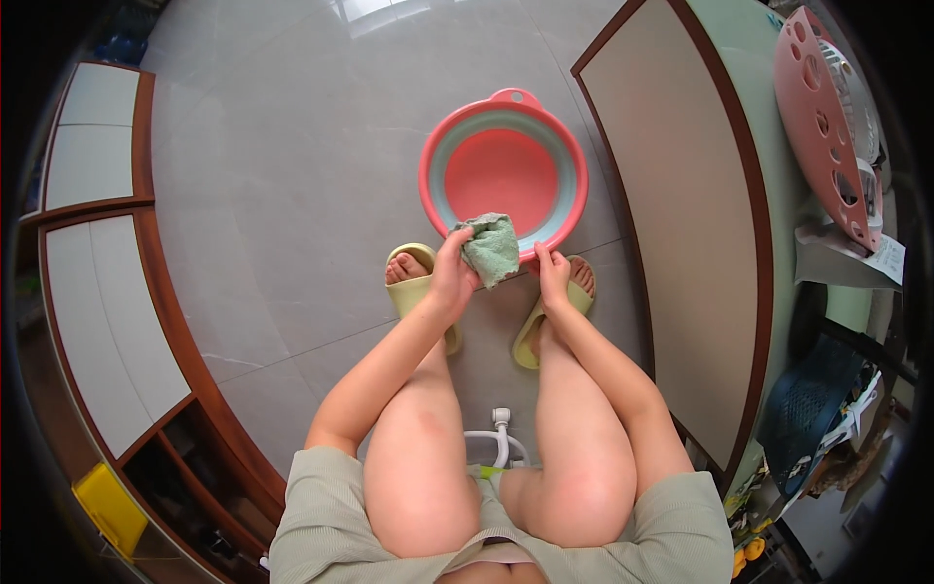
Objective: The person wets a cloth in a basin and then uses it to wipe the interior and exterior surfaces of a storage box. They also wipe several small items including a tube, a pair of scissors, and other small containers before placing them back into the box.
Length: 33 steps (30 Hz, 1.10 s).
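Observation:
My left hand (452,273) grips a crumpled green cloth (492,248) and holds it over the near rim of a round pink basin (574,185) with a pale blue inner wall. The basin stands on the grey tiled floor in front of my feet. My right hand (553,271) rests at the basin's near rim, just right of the cloth, fingers curled; whether it grips the rim is unclear. I sit low with both knees apart, feet in yellow slippers (413,292) on either side of my hands.
A cabinet with brown trim (681,224) stands close on the right, with a pink perforated basket (827,127) beyond it. White cupboards (97,292) run along the left. A white stool frame (501,438) shows between my legs.

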{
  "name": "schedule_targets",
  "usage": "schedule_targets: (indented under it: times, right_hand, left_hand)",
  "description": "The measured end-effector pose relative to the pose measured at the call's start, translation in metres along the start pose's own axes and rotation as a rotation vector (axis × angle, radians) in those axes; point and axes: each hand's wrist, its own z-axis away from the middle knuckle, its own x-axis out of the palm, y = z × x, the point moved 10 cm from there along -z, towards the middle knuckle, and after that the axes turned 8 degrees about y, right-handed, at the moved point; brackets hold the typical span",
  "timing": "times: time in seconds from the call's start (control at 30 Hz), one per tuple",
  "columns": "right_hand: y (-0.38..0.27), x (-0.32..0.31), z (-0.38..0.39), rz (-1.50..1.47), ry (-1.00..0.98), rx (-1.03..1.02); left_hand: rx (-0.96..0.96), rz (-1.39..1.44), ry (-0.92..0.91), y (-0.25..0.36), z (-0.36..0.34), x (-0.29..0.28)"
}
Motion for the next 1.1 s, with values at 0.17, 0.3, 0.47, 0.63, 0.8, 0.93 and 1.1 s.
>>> schedule_targets:
  times: [0.17, 0.3, 0.47, 0.63, 0.8, 0.93, 1.1]
  right_hand:
    - [-0.018, -0.003, 0.009, 0.422, -0.215, -0.031]
    - [-0.078, -0.026, 0.005, 0.335, -0.029, -0.334]
    - [-0.144, 0.062, 0.007, 0.169, -0.271, -0.453]
    - [-0.153, 0.101, 0.009, 0.403, -0.487, -0.375]
    - [-0.133, 0.11, -0.015, 0.559, -0.457, -0.48]
    - [-0.117, 0.123, -0.02, 0.954, -0.428, -0.658]
    - [-0.1, 0.131, -0.032, 1.12, -0.357, -0.716]
  left_hand:
    - [0.105, -0.142, 0.026, 0.002, -0.027, -0.017]
    - [0.053, -0.089, -0.028, -0.002, -0.049, 0.003]
    - [-0.07, -0.087, -0.076, -0.01, -0.079, 0.017]
    - [-0.084, -0.181, -0.125, 0.002, -0.103, 0.015]
    - [0.376, -0.735, 0.1, 0.039, -0.132, -0.01]
    - [0.421, -1.226, 0.215, 0.045, -0.136, -0.004]
    - [0.362, -1.426, 0.107, 0.026, -0.148, 0.006]
